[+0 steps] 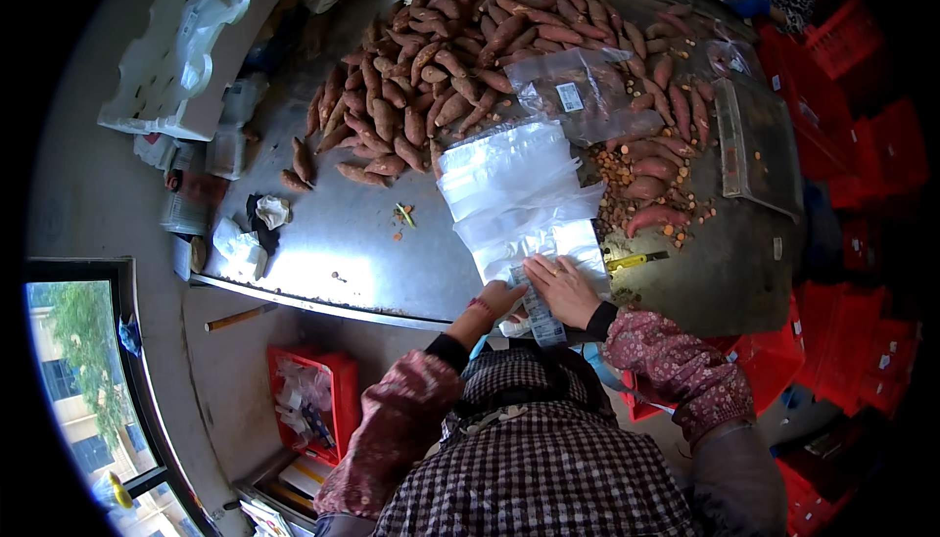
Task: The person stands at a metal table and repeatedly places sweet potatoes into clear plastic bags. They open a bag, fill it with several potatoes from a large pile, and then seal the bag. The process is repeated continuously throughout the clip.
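Observation:
A strip of printed stickers point(540, 318) runs down over the near table edge between my hands. My left hand point(497, 299) is closed on the strip's side, fingers bent. My right hand point(564, 288) lies flat with fingers stretched out, on the near end of a stack of clear plastic bags point(509, 170) and beside the strip. Just right of that hand lies a yellow utility knife point(634, 261). Beyond the stack, a clear bag with a white label point(570, 97) rests against a large heap of sweet potatoes point(411, 96).
Trimmed root ends point(627, 185) and a few sweet potatoes lie right of the bags. A flat metal scale point(754, 145) stands at the right edge, near red crates point(842, 331). Crumpled plastic point(240, 246) sits at left. A red bin point(343, 400) stands below. Another person's blue-gloved hand point(749, 4) shows far right.

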{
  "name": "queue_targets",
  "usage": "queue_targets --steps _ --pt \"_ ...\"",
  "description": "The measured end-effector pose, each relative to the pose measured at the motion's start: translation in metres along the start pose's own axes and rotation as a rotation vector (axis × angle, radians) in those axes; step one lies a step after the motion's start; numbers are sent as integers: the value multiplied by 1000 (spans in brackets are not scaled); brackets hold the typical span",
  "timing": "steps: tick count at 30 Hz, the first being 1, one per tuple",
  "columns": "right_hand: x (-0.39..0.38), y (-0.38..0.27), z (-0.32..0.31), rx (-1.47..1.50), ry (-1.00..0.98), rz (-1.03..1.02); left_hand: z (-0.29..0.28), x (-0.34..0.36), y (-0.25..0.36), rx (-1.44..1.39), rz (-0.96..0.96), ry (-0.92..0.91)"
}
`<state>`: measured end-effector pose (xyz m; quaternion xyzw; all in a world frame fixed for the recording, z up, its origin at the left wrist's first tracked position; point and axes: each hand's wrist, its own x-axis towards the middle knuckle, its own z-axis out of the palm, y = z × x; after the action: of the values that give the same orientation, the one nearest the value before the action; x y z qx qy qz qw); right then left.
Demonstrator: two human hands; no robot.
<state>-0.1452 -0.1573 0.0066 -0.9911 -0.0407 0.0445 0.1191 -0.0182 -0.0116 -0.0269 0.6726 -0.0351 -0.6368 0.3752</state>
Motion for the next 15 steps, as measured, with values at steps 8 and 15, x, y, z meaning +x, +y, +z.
queue_targets --steps 8,15 --pt "-3 9 -7 10 -2 -13 40 -59 -7 304 348 84" --pt "24 36 4 63 360 -52 8 -94 2 334 395 -206"
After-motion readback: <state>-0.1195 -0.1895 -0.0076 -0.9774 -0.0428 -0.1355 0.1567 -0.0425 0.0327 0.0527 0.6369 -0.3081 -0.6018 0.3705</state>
